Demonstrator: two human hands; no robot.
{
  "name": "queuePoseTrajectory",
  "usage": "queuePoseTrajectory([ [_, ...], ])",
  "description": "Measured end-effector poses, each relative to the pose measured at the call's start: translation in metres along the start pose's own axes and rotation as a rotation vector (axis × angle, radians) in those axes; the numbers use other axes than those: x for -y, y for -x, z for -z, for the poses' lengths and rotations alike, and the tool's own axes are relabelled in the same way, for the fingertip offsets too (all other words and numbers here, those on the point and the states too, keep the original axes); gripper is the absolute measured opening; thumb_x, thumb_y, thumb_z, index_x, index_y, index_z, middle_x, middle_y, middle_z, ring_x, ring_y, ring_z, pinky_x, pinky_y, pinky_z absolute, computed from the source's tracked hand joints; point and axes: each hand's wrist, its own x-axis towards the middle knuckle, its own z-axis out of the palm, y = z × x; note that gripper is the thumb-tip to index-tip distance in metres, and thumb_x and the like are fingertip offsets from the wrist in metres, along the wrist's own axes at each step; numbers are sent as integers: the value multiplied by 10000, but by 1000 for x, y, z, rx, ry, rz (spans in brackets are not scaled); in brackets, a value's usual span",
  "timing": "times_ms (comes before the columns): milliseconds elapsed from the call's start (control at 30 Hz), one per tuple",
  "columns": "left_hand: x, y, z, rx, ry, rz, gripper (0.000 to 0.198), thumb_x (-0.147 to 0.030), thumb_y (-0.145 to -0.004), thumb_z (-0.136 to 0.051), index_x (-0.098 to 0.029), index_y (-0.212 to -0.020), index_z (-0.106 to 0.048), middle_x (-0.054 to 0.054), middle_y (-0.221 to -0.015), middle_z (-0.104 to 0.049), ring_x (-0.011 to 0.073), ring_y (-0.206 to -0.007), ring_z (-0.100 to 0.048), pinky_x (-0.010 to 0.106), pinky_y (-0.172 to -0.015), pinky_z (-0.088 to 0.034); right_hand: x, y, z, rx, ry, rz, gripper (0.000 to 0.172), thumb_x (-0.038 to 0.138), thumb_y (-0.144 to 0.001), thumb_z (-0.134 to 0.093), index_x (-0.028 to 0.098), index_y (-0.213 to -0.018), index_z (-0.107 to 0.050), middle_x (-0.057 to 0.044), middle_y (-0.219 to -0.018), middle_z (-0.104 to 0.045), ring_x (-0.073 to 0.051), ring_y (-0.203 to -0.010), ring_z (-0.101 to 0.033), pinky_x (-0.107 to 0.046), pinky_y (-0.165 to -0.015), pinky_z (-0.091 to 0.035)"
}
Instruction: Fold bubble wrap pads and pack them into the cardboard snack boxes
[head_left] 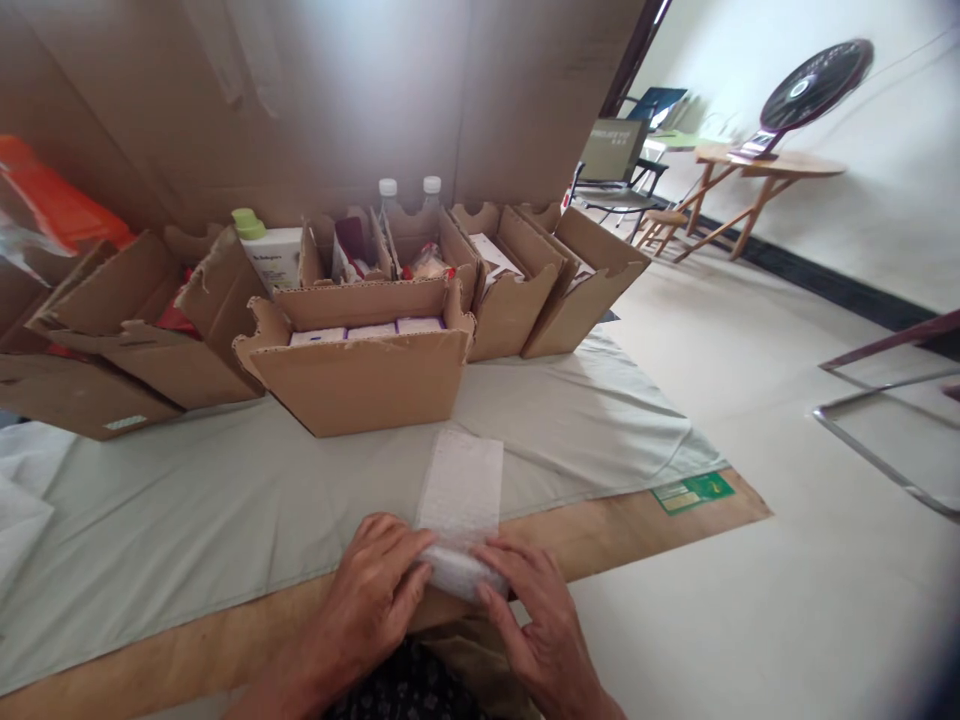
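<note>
The white wrap (463, 490) is partly covered — the orange item (64, 200) cut off leftward.

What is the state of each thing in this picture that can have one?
White translucent wrapping strip: far part flat, near end bunched up.
Bare left hand: fingers bent, touching the bunched end.
Bare right hand: the same.
Brown cardboard front box: open, with white packs inside.
Brown boxes behind: open.
Green-capped white bottle: upright, closed.
White-capped clear bottles: closed.
Pale green cloth: spread, wrinkled.
Dark round fan: standing; running or not, unclear.
</note>
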Motion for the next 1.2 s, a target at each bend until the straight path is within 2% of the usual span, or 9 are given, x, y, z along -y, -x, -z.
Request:
queuePoseTrajectory([
  [200, 5, -12, -17, -115, -164, 89, 261, -161, -967, -484, -147, -1138, -681, 102, -934, -719, 264, -853, -640, 431, -774, -526, -5, 3, 2, 6, 176, 123, 352, 238, -951, -613, 197, -1300, -623, -129, -1275, -701, -290, -1191, -633, -449, -929, -536],
  [367, -1, 1, -4, -88, -58, 25, 404, -213, -914, -614, -196, -1316, -587, 152, -1340, -607, 312, -1215, -552, 496, -1001, -493, -5, -5, 0, 11, 56, 94, 279, 135, -938, -583, 197, -1201, -652, -87, -1087, -754, -247, -1079, -672, -409, -902, -553],
  [533, 0, 3, 3, 24, 78, -14, 335, -105, -952, -495, -204, -1254, -602, 86, -1048, -712, 248, -1030, -611, 443, -927, -508, -4, -4, 4, 4, -35, -3, 289, 188, -960, -565, 206, -1237, -648, -99, -1101, -731, -242, -1035, -677, -387, -864, -572],
  [633, 5, -10, -8, -37, -1, 71, 269, -168, -970, -502, -176, -1195, -648, 92, -970, -727, 251, -892, -629, 425, -799, -525, -3, 0, 2, -34, 69, 47, 369, 225, -945, -609, 187, -1311, -619, -138, -1253, -688, -282, -1155, -638, -435, -939, -539],
  [767, 8, -20, -20, -181, -23, 175, 271, -231, -944, -561, -179, -1182, -679, 104, -998, -728, 279, -925, -650, 456, -836, -534, -6, -5, -6, 52, 168, 118, 341, 181, -930, -606, 219, -1266, -654, -118, -1289, -690, -301, -1183, -629, -475, -954, -516],
  [867, 6, -7, -22, -308, 185, 377, 346, -323, -927, -610, -196, -1245, -661, 105, -1050, -719, 269, -973, -668, 443, -888, -543, -8, -16, -11, -8, 103, 59, 300, 146, -958, -560, 222, -1234, -652, -85, -1117, -752, -261, -1043, -684, -439, -894, -542],
  [1000, -4, 16, -22, -331, 797, 744, 532, -474, -867, -710, -194, -1311, -630, 133, -1209, -713, 277, -1080, -687, 430, -959, -549, 3, -25, -15, -99, -106, -142, 243, 223, -964, -615, 237, -1201, -661, -55, -1009, -750, -211, -906, -709, -336, -801, -577],
  [1100, -17, 13, -20, -260, 1222, 848, 577, -480, -769, -817, -170, -1237, -683, 135, -1191, -738, 299, -1121, -682, 429, -1013, -518, 16, -24, -16, 13, -311, -209, 196, 275, -975, -604, 267, -1152, -688, -25, -962, -747, -186, -856, -708, -283, -756, -582],
  [1200, -27, 0, -15, -269, 1410, 904, 518, -444, -742, -853, -169, -1161, -724, 110, -1106, -760, 292, -1094, -685, 403, -995, -507, 18, -14, -14, 36, -384, -274, 228, 353, -962, -628, 278, -1162, -707, -58, -1098, -743, -225, -1027, -702, -335, -908, -575],
])
